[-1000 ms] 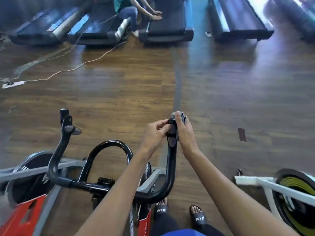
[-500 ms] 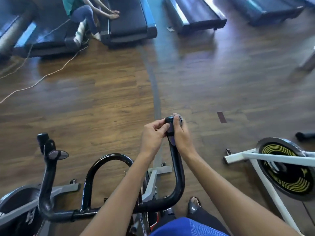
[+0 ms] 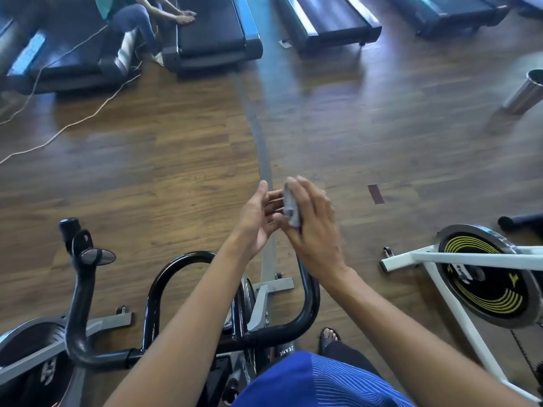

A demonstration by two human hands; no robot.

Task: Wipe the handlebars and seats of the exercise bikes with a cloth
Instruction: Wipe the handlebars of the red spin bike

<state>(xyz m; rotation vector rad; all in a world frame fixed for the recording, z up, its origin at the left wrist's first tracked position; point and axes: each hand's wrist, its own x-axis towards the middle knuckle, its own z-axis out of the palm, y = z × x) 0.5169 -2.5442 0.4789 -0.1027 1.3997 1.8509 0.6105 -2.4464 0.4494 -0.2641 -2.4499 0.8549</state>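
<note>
cloth [image 3: 291, 211]: small folded wad, soft, light, floppy | pinched in right hand [image 3: 316, 227], above handlebar [image 3: 313, 301] | left hand [image 3: 254, 221] open, fingers beside cloth | best bunched against palm, I reckon

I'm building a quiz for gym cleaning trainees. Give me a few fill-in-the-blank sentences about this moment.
1. The grey cloth is held in the person's ___ hand.
2. The handlebar below both hands is ___ in colour.
3. The neighbouring bike frame on the person's right is ___.
4. The rings on its flywheel are ___.
Missing words: right; black; white; yellow.
</note>
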